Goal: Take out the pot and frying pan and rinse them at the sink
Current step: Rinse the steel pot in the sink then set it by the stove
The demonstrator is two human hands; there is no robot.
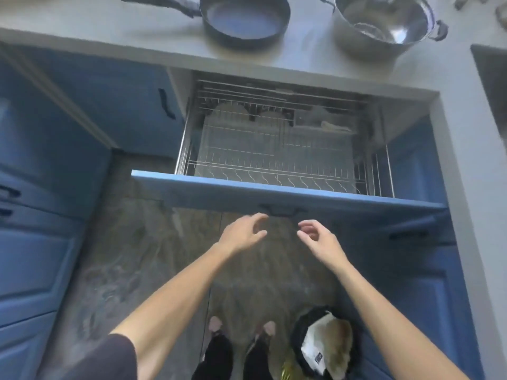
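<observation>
A dark frying pan with a long handle sits on the grey countertop, at the top centre. To its right stands a shiny steel pot with side handles. Below the counter a blue drawer with a wire dish rack is pulled out. My left hand and my right hand hover just below the drawer's dark handle, fingers apart, holding nothing and not touching it.
The corner of a sink shows at the far right edge. Blue cabinet doors stand left and right. A black bin with rubbish sits on the stone floor by my feet. A few plates stand at the rack's back.
</observation>
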